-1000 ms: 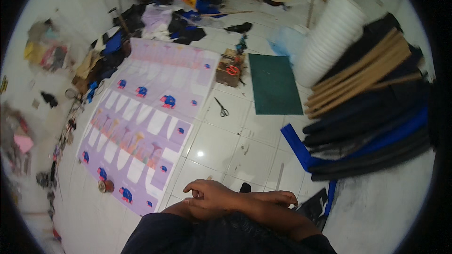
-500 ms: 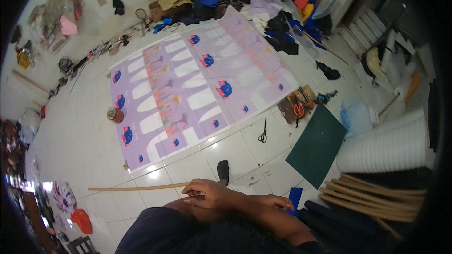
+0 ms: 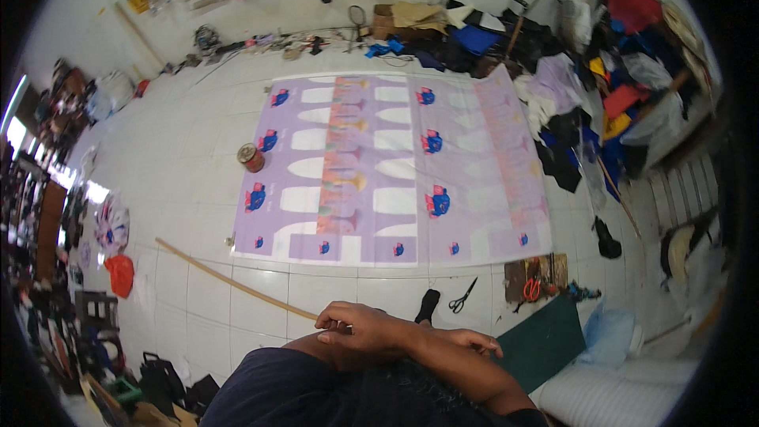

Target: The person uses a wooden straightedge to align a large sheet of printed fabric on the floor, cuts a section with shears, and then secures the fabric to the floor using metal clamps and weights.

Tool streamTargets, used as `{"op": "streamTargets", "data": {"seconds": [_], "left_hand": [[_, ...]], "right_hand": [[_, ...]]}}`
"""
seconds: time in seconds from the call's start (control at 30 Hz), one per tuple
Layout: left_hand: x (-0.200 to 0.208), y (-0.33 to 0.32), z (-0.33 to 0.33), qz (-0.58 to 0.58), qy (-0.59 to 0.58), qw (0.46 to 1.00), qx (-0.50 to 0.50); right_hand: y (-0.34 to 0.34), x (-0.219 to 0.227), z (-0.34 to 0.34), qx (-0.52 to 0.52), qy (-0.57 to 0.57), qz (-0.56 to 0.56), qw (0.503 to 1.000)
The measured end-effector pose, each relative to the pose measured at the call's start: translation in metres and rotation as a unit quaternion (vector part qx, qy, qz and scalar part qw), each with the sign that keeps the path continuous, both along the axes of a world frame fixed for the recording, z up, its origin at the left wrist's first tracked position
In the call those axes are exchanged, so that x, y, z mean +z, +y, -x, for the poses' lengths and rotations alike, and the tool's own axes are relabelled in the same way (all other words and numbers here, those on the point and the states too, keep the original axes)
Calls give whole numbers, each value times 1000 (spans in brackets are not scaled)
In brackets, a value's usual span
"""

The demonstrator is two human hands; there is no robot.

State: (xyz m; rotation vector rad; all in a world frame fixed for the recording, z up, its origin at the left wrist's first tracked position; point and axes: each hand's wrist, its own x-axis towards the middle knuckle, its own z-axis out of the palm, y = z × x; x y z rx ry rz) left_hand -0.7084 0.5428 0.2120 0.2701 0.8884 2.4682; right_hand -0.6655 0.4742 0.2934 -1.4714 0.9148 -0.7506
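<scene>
My forearms cross in front of my body. My right hand (image 3: 352,324) lies toward the left, resting on my left arm with its fingers loosely bent and nothing seen in them. Out to the right, under my right forearm, my left hand (image 3: 474,341) shows stretched fingers and holds nothing visible. A thin wooden stick (image 3: 233,281) lies on the floor, its near end hidden behind my right hand. Ahead is a spread lilac printed fabric (image 3: 443,249) with blue and pink elephant figures and white cut-out shapes. Black scissors (image 3: 463,296) lie between it and my left hand.
A rusty tin (image 3: 251,157) stands on the fabric's left edge. Beside its near right corner are red-handled scissors (image 3: 532,290) on a brown board and a dark green sheet (image 3: 545,340). Heaped scraps (image 3: 569,142) line the right wall. A white foam roll (image 3: 613,395) lies at lower right.
My view has turned to the left, so the fabric, stick and scissors appear shifted and rotated. My arms stay crossed. The blue piece beside my left hand is out of sight now.
</scene>
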Motion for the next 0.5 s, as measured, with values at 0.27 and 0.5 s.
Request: {"op": "streamTargets", "data": {"seconds": [0.27, 0.5], "left_hand": [[23, -47, 68, -147, -128, 978, 71], [-14, -35, 94, -88, -92, 943, 309]], "right_hand": [[-22, -2, 60, 216, -8, -19, 976], [-7, -27, 75, 365, -114, -76, 921]]}}
